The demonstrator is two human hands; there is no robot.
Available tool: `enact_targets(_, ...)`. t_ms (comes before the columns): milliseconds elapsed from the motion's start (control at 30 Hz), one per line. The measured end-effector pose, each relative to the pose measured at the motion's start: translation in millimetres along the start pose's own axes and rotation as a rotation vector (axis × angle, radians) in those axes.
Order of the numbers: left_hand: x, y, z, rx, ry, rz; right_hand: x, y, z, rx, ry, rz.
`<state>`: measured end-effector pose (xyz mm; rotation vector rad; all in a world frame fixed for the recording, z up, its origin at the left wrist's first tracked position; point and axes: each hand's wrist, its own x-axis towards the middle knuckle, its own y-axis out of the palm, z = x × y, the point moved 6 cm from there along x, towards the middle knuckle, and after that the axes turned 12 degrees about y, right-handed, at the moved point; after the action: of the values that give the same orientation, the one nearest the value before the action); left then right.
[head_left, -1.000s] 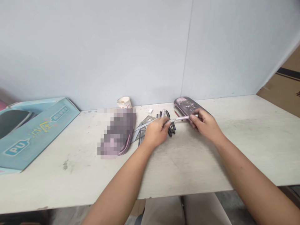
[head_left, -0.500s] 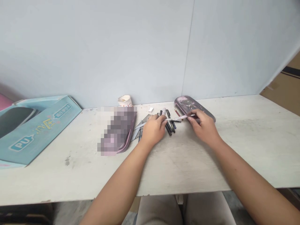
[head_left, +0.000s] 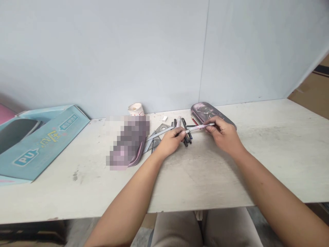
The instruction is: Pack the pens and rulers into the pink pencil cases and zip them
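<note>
Head view, the only one. Landmark: the pile of dark pens (head_left: 184, 122) on the surface (head_left: 200, 181). Left hand (head_left: 170, 142) just left of the pile and on its near side, finger and thumb pinching one end of a pink-and-white pen (head_left: 198, 127). Right hand (head_left: 226, 138) right of the pile, fingertips clamped on the other end. Hands apart, the pen bridging them. Changed over the last half-second: a thin dark item (head_left: 190, 126) that showed below the pen now shows above it; the patterned barrel reads clearer. Judgement: the pen has shifted slightly toward the person, under two-handed control, its handling unfinished. Left of the pile: set squares (head_left: 158, 134), then a pencil case (head_left: 140, 145), partly pixelated. Beyond the pile, leftward: a white eraser (head_left: 165, 119). Beyond it, rightward: a second case (head_left: 204, 109), a red pencil (head_left: 194, 121) alongside.
</note>
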<state>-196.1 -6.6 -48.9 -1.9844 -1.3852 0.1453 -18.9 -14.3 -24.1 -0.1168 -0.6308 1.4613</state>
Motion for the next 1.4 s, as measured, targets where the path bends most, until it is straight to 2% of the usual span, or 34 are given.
enact_targets(267,-2,0.7,1,-0.051,-0.043,0.039,-1,1,3,-0.076,-0.069,0.004)
enact_targets(433,-1,-1.2,-1,0.001,0.001,0.066,-3,2,12,-0.188,-0.213,-0.009)
enact_targets(500,-1,-1.5,-3,0.023,0.02,0.075,-4,4,11,-0.147,-0.19,0.013)
enact_targets(633,-1,0.1,-4,-0.031,0.027,0.067,-3,7,1,0.104,-0.003,0.05)
enact_targets(700,-1,0.8,-4,-0.076,0.018,0.047,-2,8,-2,0.172,0.042,0.047)
enact_targets(900,-3,5.6,-2,-0.244,-0.052,0.034,-3,3,1,0.101,-0.031,-0.048)
enact_targets(1033,-4,7.8,-3,-0.298,-0.074,0.035,-3,6,-1,0.182,0.013,-0.004)
enact_targets(1167,-3,6.3,-7,-0.209,-0.048,0.027,-5,8,0,0.097,0.016,-0.002)
enact_targets(1300,-1,-2.2,-11,-0.065,0.016,-0.07,-7,2,2,-0.134,0.027,-0.115)
enact_targets(1400,1,-6.9,-12,0.029,0.075,-0.127,-6,0,2,-0.103,0.037,-0.089)
